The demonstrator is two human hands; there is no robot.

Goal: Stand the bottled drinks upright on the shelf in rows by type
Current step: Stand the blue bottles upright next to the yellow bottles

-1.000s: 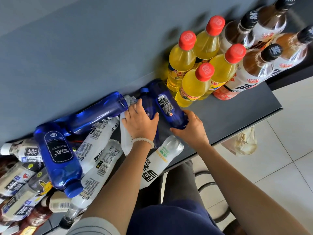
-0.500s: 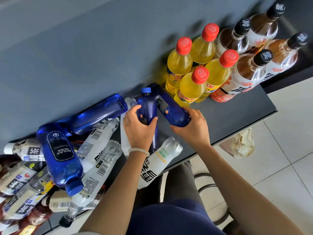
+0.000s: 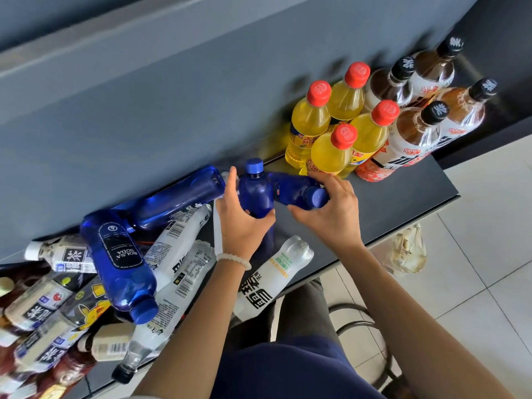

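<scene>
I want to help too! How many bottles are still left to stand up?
Done: four yellow bottles and four brown tea bottles stand in rows. In hand: the left hand and right hand each hold a blue bottle. Left: the lying pile, too jumbled to count.

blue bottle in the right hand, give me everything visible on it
The blue bottle looks like translucent deep-blue plastic with a blue screw cap, which points toward the camera and right. It is tilted, not upright, with its base hidden behind the upright blue bottle in the left hand. The right hand curls round its cap end. It sits just left of the yellow bottles, over the dark shelf. A small label patch shows; text unreadable.
</scene>
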